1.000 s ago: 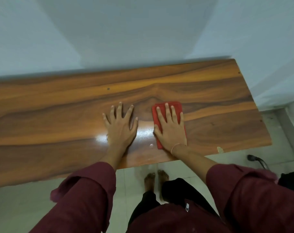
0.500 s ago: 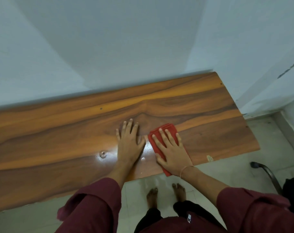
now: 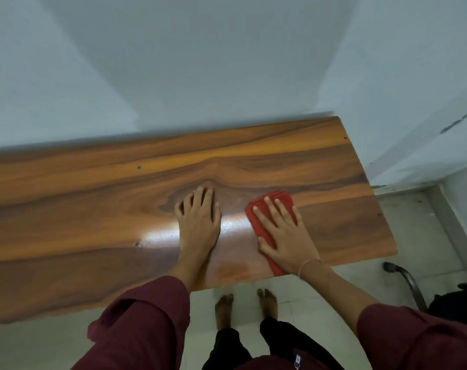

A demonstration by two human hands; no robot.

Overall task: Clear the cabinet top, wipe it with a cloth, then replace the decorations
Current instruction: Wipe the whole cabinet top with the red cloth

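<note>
The right hand (image 3: 285, 233) lies flat, fingers spread, pressing the red cloth (image 3: 269, 209) onto the desk (image 3: 93, 209) near its front edge — palm weight for wiping. The left hand (image 3: 199, 220) rests flat and empty beside it, likely bracing. No decorations in view.

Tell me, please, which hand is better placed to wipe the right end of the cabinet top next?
Right hand: it lies flat on the red cloth, nearer that end; left hand is bare on the cabinet top.
</note>
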